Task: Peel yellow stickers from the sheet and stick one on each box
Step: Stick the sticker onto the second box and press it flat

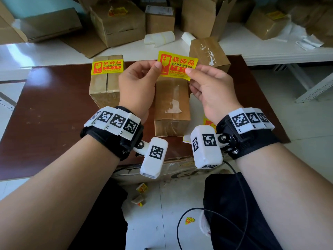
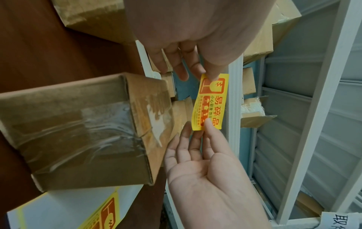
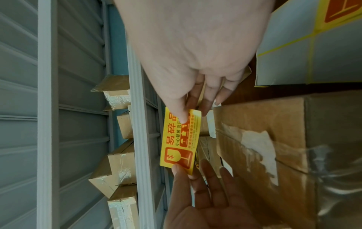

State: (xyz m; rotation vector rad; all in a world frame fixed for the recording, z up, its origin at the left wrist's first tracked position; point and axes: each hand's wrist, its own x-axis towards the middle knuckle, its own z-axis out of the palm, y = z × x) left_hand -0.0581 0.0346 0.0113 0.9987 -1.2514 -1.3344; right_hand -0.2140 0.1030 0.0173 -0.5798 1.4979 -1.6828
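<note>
Left hand (image 1: 137, 85) and right hand (image 1: 212, 92) each pinch one end of the yellow sticker (image 1: 177, 65), held above the middle box (image 1: 172, 107); long axis 9-to-3 o'clock, print facing the wearer.

Glossy yellow sticker (image 1: 177, 65); matt cardboard box (image 1: 172, 107) under shiny tape

place: packing/storage room | cue: taped cartons (image 1: 117, 22) on white shelving (image 1: 270, 51)

Three boxes stand on the counter (image 1: 45, 109): labelled box (image 1: 106, 82) left, middle box (image 1: 172, 105), third box (image 1: 209, 53) behind right.
</note>
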